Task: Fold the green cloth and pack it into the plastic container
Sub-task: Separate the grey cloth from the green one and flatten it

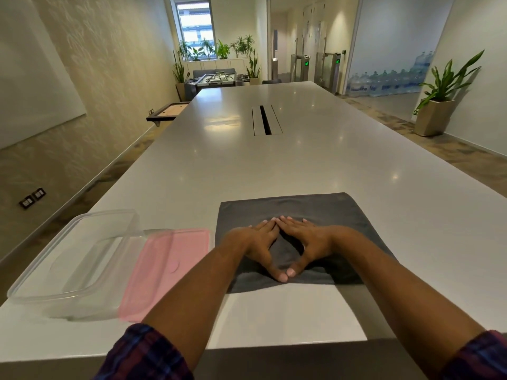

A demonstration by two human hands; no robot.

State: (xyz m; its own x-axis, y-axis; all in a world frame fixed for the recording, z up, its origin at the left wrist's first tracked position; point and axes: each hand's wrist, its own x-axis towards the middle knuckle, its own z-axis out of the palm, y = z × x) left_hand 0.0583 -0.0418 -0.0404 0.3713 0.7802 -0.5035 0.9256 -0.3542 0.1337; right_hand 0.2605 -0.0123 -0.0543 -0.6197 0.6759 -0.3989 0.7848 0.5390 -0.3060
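The cloth [290, 207] looks dark grey-green and lies flat as a rough square on the white table, near its front edge. My left hand [259, 244] and my right hand [303, 242] both press flat on its middle, palms down, with fingertips and thumb tips touching each other. Neither hand grips anything. The clear plastic container [82, 256] stands open to the left of the cloth. Its pink lid [162, 267] lies between the container and the cloth, overlapping the container's right rim.
The long white table [274, 165] stretches far ahead, with a cable slot [266, 120] in its middle. The table's front edge runs just below my forearms. A potted plant [439, 105] stands on the floor at the right.
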